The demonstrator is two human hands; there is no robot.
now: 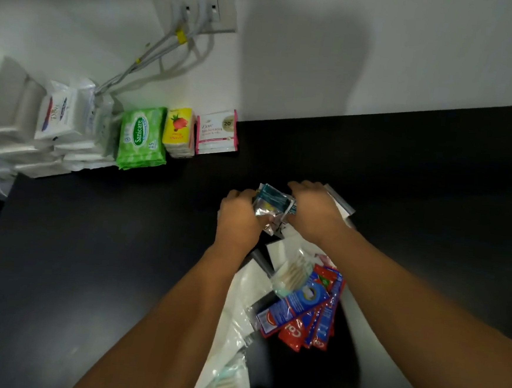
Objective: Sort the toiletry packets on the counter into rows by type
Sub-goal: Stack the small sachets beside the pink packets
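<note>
Two hands are recorded over a black counter point(122, 244), which is matte, faintly reflective and backed by a white wall point(382, 50). A broad shadow is cast on the wall above the counter's far edge. A grey outlet plate point(201, 12) is mounted on the wall at upper left; pale cables point(155, 54), tagged yellow, are led from it down to the counter's far-left corner.

A small bundle of silver-and-teal sachets point(274, 203) is held just above the counter near its middle. The left hand point(239, 215) is closed round the bundle's left edge, fingers curled. The right hand point(314, 209) is bent over the right edge, fingers curled down onto it; the thumb is hidden. A silver packet point(341, 203) is partly covered beneath the right hand.

Along the wall a row is laid out: stacked white Dove soap boxes point(57, 114) at far left, then a green Sanicare wipes pack point(141, 137), a stack of yellow strawberry-printed packs point(178, 131), and Dove keratin sachets point(217, 132), each just beside the next.

Near the forearms an unsorted heap is noted: red-and-blue Colgate sachets point(303, 314) fanned out, a cotton swab packet point(291, 273) lying partly over them, and clear plastic packets point(229, 360) spread towards the near edge. Contents of the latter are blurred.
</note>
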